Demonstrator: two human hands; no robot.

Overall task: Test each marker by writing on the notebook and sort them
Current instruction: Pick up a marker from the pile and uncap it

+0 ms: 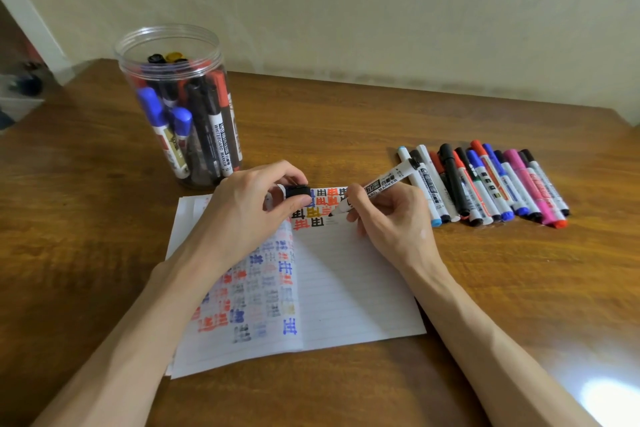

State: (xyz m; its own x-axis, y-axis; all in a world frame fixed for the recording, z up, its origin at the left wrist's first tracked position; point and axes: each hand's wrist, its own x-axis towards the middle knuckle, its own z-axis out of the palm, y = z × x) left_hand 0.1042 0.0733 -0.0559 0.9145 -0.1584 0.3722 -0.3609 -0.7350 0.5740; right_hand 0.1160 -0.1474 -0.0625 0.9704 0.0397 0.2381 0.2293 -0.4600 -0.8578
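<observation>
Your right hand [388,218] grips a white-barrelled whiteboard marker [375,189], uncapped, dark tip touching the notebook [346,288] near its top edge. Your left hand [249,208] pinches the black cap [298,191] just beside it. Left page dense with coloured test marks. Clear jar [180,104] of markers behind left; a row of sorted markers [485,184] lies right on the wooden table [346,135].

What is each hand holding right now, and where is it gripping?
The right hand grips an uncapped whiteboard marker low on its barrel, near the tip. The left hand pinches the black cap between its fingertips.
</observation>
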